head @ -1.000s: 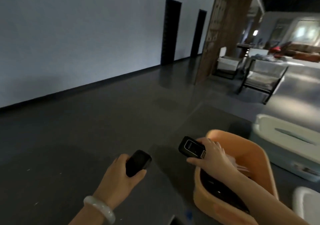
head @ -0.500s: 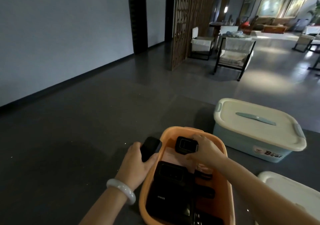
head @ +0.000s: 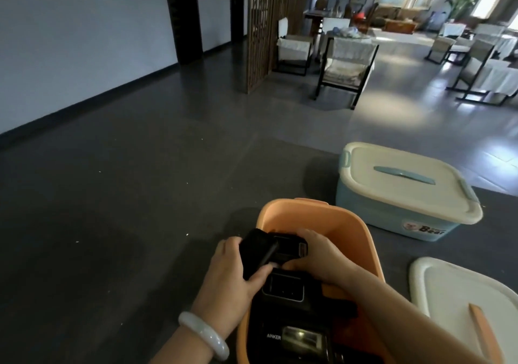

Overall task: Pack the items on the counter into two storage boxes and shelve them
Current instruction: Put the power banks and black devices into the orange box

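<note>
Both hands are over the orange box [head: 294, 209], lower centre. Left hand [head: 227, 276] is curled round a black gadget [head: 252, 248]; right hand [head: 319, 260] is pinching a second gadget [head: 288, 244]. Best to lay them flat in the free far end, beyond the power bank [head: 283, 307], not stacked.
</note>
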